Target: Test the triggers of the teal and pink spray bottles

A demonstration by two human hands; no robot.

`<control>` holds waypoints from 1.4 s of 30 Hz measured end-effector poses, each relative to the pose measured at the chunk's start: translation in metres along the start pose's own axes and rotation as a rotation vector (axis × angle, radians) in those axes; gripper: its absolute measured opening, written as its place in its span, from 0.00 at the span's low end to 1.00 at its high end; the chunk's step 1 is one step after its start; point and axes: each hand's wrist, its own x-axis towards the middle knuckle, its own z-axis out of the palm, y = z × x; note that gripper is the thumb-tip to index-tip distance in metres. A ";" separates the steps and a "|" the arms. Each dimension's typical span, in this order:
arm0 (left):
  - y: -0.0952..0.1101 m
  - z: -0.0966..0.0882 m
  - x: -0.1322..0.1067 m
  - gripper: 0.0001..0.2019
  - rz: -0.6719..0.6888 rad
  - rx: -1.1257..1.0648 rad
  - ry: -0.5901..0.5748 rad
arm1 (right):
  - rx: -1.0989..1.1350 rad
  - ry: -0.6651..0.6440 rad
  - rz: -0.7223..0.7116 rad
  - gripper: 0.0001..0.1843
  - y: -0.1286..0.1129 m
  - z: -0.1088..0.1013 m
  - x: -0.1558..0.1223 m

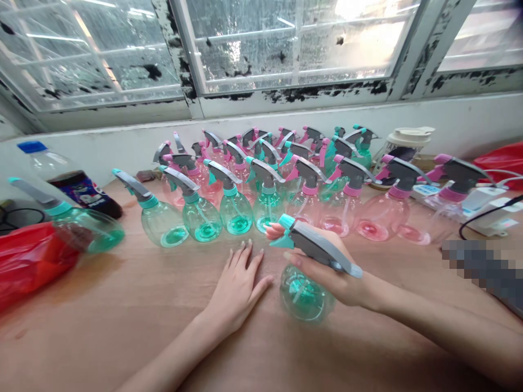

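My right hand (327, 267) grips a green spray bottle (304, 296) round the neck, under its grey trigger head with teal nozzle. Slightly blurred, the bottle is tilted above the wooden table (171, 326). To its left, my left hand (241, 283) lies flat on the tabletop with fingers spread, holding nothing. Just beyond its fingertips stands a front row of spray bottles: several green ones, including one green bottle (239, 215) nearest my fingers, and several pink ones, such as a pink bottle (378, 215) toward the right.
More spray bottles crowd behind the front row, below the window (298, 43). At the left are a cola bottle (85, 190), a lone green spray bottle (90, 228) and a red plastic bag (36, 267). A lidded cup (404, 144) and white chargers with cables (486, 204) sit at the right.
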 end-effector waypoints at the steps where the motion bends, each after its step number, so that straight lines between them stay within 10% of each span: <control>1: 0.000 0.000 0.000 0.26 0.000 0.006 -0.003 | 0.006 -0.009 0.007 0.10 -0.001 0.000 0.000; 42: -0.001 0.001 0.000 0.25 0.010 -0.023 0.031 | -0.020 0.015 0.034 0.08 -0.006 -0.001 0.000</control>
